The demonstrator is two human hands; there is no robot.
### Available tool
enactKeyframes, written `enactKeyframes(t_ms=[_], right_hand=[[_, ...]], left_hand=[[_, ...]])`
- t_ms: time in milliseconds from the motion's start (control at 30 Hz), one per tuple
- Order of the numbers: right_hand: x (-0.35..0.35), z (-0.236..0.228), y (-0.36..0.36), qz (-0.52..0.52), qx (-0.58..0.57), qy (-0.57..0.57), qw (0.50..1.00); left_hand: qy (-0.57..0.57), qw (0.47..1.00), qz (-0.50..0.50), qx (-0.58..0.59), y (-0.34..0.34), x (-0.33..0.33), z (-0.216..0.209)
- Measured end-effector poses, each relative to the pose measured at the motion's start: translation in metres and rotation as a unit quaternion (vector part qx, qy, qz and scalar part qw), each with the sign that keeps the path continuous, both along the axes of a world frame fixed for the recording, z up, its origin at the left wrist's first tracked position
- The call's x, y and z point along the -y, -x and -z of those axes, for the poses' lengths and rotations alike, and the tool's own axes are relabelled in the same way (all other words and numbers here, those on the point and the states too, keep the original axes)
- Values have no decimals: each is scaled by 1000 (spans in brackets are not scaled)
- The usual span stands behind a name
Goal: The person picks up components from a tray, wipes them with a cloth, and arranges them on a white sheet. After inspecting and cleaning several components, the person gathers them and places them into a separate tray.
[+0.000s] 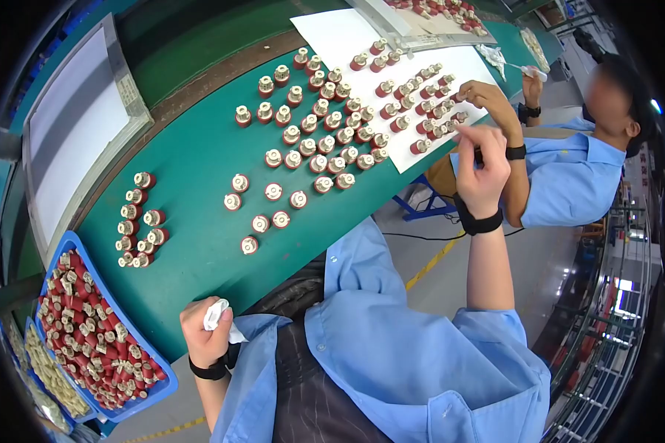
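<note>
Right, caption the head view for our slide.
Left hand holds a white wad, right hand raised, by a green table of metal-topped red parts.

- A blue stool (415, 213) stood beside the green table (185, 155).
- Grey floor (448, 286) with a yellow line (430, 264) lay below the table.
- A metal rack (609, 325) stood right of the table.

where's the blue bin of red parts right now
In the head view, the blue bin sits at lower left, beside the left end of the green table, left of the person's left hand, which holds a white wad.
</note>
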State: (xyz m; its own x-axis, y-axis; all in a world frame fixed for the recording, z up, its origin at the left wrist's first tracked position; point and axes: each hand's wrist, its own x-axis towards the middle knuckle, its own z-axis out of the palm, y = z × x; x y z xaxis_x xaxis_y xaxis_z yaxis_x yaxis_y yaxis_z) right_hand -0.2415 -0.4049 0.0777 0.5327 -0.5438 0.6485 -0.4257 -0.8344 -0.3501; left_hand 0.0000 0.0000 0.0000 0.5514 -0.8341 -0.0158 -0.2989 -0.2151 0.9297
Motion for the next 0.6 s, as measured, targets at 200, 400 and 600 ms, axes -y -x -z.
enactKeyframes(t_ms=[200, 400, 600], right_hand=[[-16, 1, 3, -65, -43, 53, 996], [-49, -5, -19, -156, 11, -26, 987], [-87, 5, -54, -273, 60, -30, 960]], left_hand=[[2, 1000, -28, -12, 4, -1, -11], [-16, 996, -48, -67, 8, 23, -19], [-134, 975, -102, 147, 4, 47, -60]])
